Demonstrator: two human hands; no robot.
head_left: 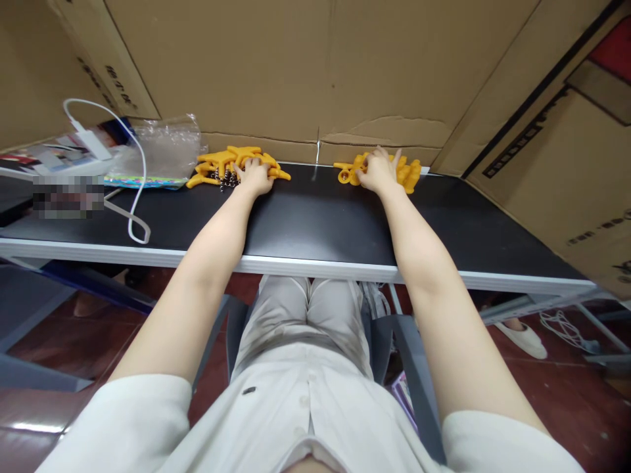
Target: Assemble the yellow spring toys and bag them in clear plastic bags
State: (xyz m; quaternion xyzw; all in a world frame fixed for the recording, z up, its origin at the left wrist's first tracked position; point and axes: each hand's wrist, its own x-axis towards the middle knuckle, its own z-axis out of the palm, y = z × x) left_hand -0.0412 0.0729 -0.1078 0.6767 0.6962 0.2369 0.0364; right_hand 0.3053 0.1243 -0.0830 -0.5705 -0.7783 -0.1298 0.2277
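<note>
At the back of the black table, my left hand [256, 176] rests on a heap of yellow plastic pieces [217, 159], some with star-like points. Its thumb and fingers are apart and reach down among them. Small metal chains [227, 179] lie at the front of this heap, beside my thumb. Farther right, my right hand [379, 172] lies over a second heap of yellow plastic pieces [408, 175], fingers spread. One round, ring-like yellow piece [344, 176] shows left of my right thumb. The fingertips of both hands are partly hidden among the pieces.
Cardboard walls [325, 72] close off the back and sides of the table [315, 217]. On the left lie a clear plastic bag [162, 148], a white charger [93, 143] and its looping white cable [142, 171]. A metal strip [315, 267] edges the table's front.
</note>
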